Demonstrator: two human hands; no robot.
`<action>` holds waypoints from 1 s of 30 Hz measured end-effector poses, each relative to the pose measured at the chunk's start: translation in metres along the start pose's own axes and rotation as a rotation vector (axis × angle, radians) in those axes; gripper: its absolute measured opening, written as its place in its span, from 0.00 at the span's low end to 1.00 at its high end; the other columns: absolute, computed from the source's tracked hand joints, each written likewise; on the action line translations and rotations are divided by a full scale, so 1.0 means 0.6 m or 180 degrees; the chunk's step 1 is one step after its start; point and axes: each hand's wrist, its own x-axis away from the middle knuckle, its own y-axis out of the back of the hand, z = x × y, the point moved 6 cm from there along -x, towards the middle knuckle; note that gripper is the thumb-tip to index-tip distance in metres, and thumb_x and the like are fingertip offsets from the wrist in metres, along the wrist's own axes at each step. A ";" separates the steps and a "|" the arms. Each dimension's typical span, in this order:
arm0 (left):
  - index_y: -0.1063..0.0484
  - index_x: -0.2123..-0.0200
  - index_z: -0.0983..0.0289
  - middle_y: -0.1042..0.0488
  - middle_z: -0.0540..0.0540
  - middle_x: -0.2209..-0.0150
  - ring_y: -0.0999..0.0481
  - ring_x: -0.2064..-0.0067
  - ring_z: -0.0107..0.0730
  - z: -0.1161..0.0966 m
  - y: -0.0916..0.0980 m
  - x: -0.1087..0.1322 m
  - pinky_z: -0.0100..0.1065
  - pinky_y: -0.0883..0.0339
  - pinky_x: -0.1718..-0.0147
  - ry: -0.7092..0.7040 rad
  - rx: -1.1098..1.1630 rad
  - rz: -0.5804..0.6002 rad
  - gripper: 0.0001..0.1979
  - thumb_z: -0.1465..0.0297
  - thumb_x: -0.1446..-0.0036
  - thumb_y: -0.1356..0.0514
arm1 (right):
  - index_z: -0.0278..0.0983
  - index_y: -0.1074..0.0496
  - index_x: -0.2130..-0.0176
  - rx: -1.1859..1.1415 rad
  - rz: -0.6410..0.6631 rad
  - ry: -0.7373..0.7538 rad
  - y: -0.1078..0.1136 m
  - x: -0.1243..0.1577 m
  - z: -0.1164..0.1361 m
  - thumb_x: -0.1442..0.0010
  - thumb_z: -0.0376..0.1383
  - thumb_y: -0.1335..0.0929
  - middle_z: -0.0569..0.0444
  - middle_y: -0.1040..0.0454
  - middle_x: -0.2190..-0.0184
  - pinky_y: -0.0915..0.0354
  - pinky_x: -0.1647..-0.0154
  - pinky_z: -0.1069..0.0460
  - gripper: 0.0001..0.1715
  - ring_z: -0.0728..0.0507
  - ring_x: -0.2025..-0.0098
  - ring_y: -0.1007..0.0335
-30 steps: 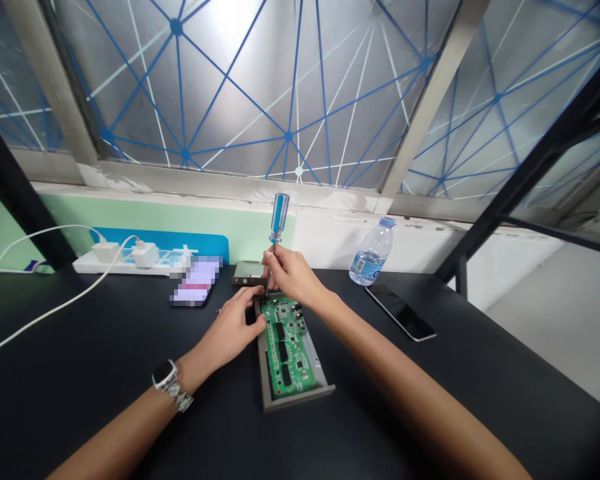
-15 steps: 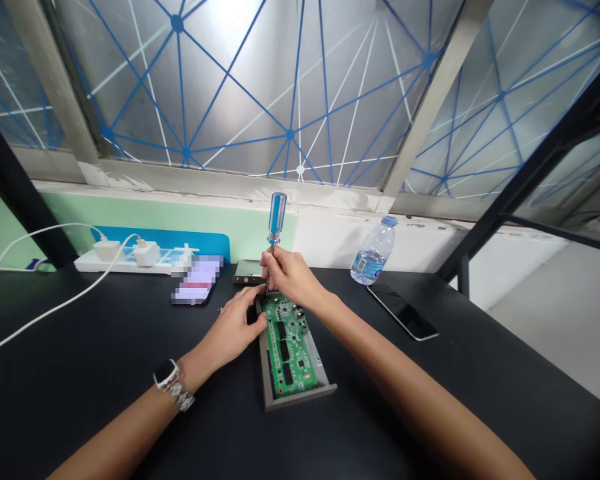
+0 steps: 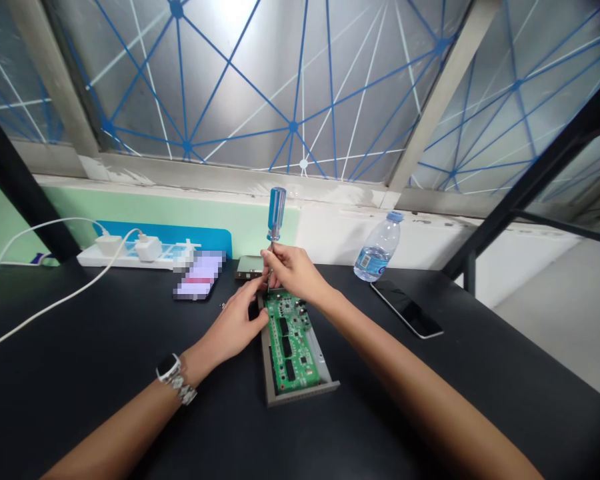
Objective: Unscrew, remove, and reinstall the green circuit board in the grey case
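Observation:
A green circuit board point(image 3: 297, 347) lies in a shallow grey metal case point(image 3: 300, 395), its long side running away from me. My right hand point(image 3: 295, 270) pinches the shaft of a screwdriver point(image 3: 277, 212) with a clear and blue handle. The screwdriver stands nearly upright over the far left corner of the board; its tip is hidden by my fingers. Against the left wall of the case, my left hand point(image 3: 237, 317) holds the far corner, thumb on the edge and fingertips close to the shaft. On that wrist is a watch point(image 3: 169, 367).
Behind the case sits a flat metal part point(image 3: 249, 267). Small bits point(image 3: 223, 306) lie left of my left hand. A phone point(image 3: 200, 277) and a white power strip point(image 3: 93, 258) with cables are at back left; a water bottle point(image 3: 377, 248) and another phone point(image 3: 407, 310) at right.
The view has shifted slightly. The screwdriver handle looks turned a little about its axis. Both hands keep their places at the far corner of the case.

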 end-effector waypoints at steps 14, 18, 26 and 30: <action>0.27 0.65 0.65 0.21 0.55 0.64 0.21 0.61 0.39 0.014 0.010 -0.057 0.37 0.28 0.59 0.0278 0.0446 -0.0300 0.07 0.67 0.43 0.39 | 0.35 0.31 0.68 -0.0016 0.0344 -0.0070 -0.001 -0.003 -0.008 0.29 0.44 0.41 0.55 0.26 0.76 0.32 0.74 0.57 0.21 0.51 0.78 0.27; 0.31 0.73 0.65 0.26 0.51 0.73 0.25 0.68 0.35 0.029 0.006 -0.072 0.33 0.31 0.65 0.0277 0.0509 -0.0446 0.07 0.68 0.48 0.38 | 0.33 0.30 0.66 0.0012 0.0404 -0.0105 -0.002 -0.004 -0.008 0.29 0.43 0.41 0.54 0.25 0.74 0.32 0.74 0.57 0.21 0.52 0.78 0.28; 0.28 0.75 0.66 0.25 0.52 0.74 0.26 0.69 0.35 0.034 0.004 -0.065 0.31 0.35 0.68 0.0379 0.0819 -0.0496 0.09 0.66 0.48 0.37 | 0.31 0.28 0.64 -0.0182 0.0562 -0.0204 -0.007 -0.012 -0.014 0.29 0.42 0.41 0.53 0.25 0.74 0.32 0.75 0.58 0.21 0.52 0.78 0.28; 0.24 0.75 0.67 0.25 0.50 0.75 0.28 0.70 0.34 0.030 0.004 -0.064 0.30 0.38 0.69 0.0318 0.0717 -0.0417 0.12 0.65 0.44 0.38 | 0.31 0.28 0.66 -0.0404 0.0521 -0.0278 -0.008 -0.015 -0.022 0.30 0.42 0.39 0.54 0.26 0.76 0.32 0.78 0.58 0.20 0.52 0.79 0.29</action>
